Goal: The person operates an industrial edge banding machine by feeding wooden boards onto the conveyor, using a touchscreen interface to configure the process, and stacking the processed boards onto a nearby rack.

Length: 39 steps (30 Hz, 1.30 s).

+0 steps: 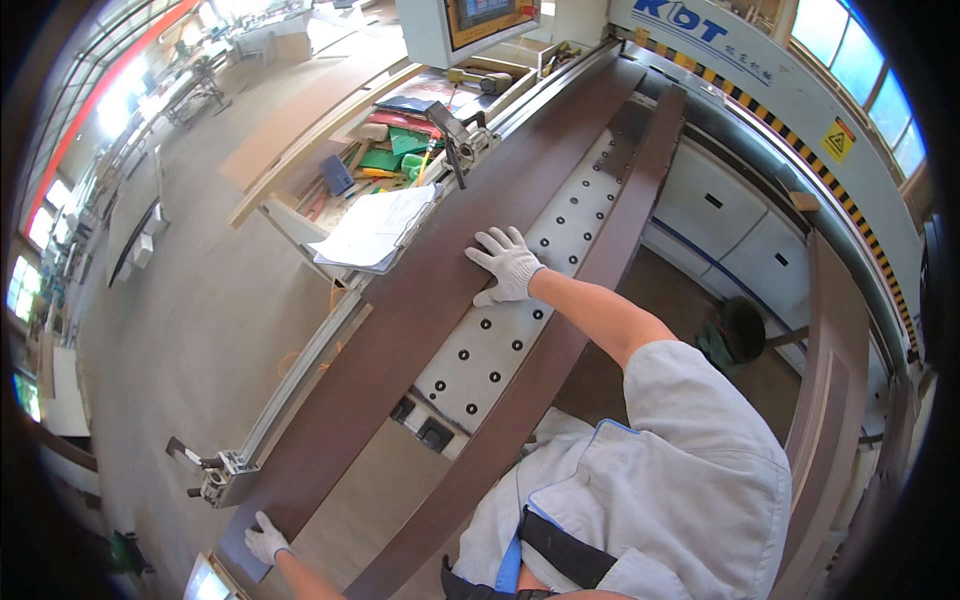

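A long dark brown board [400, 330] lies slantwise on a machine's white table with rows of black holes [500, 345]. My right hand [505, 264], in a white glove, rests flat on the board's middle with fingers spread. Down at the lower left, my gloved left hand [266, 540] grips the board's near end. A second, narrower dark brown strip [590, 280] lies alongside, on the other side of the white table. My grey-shirted torso fills the lower right.
A metal rail [300, 370] runs along the board's left side. Beyond it sit a stack of papers [375, 228] and a tray of tools [390, 150]. A control console [480, 20] stands at top. A white machine housing with yellow-black stripes [800, 130] curves on the right.
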### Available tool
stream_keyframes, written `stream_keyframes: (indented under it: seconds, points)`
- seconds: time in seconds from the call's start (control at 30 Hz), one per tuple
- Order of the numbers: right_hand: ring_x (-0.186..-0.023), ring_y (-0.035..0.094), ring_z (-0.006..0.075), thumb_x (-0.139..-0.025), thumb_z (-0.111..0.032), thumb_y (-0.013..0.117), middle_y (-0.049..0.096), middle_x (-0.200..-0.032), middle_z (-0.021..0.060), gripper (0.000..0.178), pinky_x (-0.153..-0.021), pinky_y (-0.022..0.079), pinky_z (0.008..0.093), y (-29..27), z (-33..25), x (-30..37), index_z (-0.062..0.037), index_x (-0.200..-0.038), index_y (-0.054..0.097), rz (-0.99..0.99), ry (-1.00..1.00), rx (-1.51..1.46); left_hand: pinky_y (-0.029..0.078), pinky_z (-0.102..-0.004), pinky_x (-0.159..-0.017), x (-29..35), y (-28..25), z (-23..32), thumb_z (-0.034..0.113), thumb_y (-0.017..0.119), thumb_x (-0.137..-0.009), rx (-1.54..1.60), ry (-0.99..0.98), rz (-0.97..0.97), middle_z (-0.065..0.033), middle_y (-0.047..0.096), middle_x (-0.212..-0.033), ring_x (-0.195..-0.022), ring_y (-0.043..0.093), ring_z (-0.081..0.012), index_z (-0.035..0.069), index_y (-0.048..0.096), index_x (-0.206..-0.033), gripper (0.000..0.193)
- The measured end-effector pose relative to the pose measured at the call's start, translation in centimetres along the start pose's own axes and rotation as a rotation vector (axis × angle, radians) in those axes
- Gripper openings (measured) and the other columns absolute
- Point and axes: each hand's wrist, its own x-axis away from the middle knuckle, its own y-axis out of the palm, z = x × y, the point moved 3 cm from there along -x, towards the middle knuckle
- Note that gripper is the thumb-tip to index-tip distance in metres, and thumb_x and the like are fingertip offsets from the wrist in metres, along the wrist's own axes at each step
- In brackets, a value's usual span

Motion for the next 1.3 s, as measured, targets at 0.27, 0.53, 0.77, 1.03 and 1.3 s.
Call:
stream_keyframes:
  seconds: [0.27,0.53,0.77,1.03,1.3]
  points:
    - [-0.163,0.011,0.0524,-0.088,-0.084,0.059,0.019,-0.178,0.0243,0.113,-0.132,0.010,0.0602,1.1,-7.5,0.5,-0.0122,-0.171,0.032,0.009,0.550,-0.166,0.055,-0.0579,-0.099,-8.0,2.3,-11.1,0.074,0.073,-0.083,0.024,-0.271,-0.016,-0.0264,0.071,-0.129,-0.119,0.069,-0.0429,0.000,0.066,-0.138,0.093]
    - [-0.161,0.015,0.0559,-0.088,-0.083,0.059,0.018,-0.178,0.0244,0.114,-0.132,0.010,0.0614,1.1,-8.9,1.0,-0.0124,-0.172,0.030,0.027,0.631,-0.157,0.057,-0.0500,-0.102,-7.2,-1.3,-12.5,0.048,0.067,-0.105,0.158,-0.196,-0.181,-0.0286,0.068,-0.139,-0.125,0.066,-0.0435,-0.005,0.072,-0.131,0.059]
    - [-0.161,0.014,0.0571,-0.087,-0.083,0.059,0.017,-0.178,0.0248,0.115,-0.132,0.009,0.0612,1.4,-8.2,0.9,-0.0120,-0.172,0.030,0.027,0.632,-0.155,0.055,-0.0473,-0.106,-8.4,-0.6,-13.4,0.045,0.065,-0.107,0.150,-0.212,-0.254,-0.0279,0.067,-0.142,-0.128,0.065,-0.0416,-0.006,0.070,-0.134,0.058]
    - [-0.161,0.012,0.0574,-0.084,-0.084,0.061,0.018,-0.178,0.0250,0.117,-0.133,0.009,0.0598,0.8,-6.6,0.5,-0.0122,-0.171,0.031,0.033,0.649,-0.163,0.053,-0.0450,-0.109,-8.0,-1.7,-12.4,0.043,0.067,-0.106,0.302,-0.170,-0.319,-0.0261,0.069,-0.140,-0.125,0.066,-0.0373,-0.007,0.069,-0.136,0.058]
    - [-0.162,0.008,0.0553,-0.083,-0.079,0.067,0.015,-0.179,0.0234,0.115,-0.134,0.009,0.0569,0.1,-5.0,0.2,-0.0136,-0.171,0.033,0.042,0.663,-0.216,0.051,-0.0445,-0.110,-6.7,-1.0,-13.4,0.035,0.069,-0.104,0.675,-0.011,-0.361,-0.0244,0.068,-0.142,-0.127,0.065,-0.0339,-0.008,0.067,-0.140,0.056]
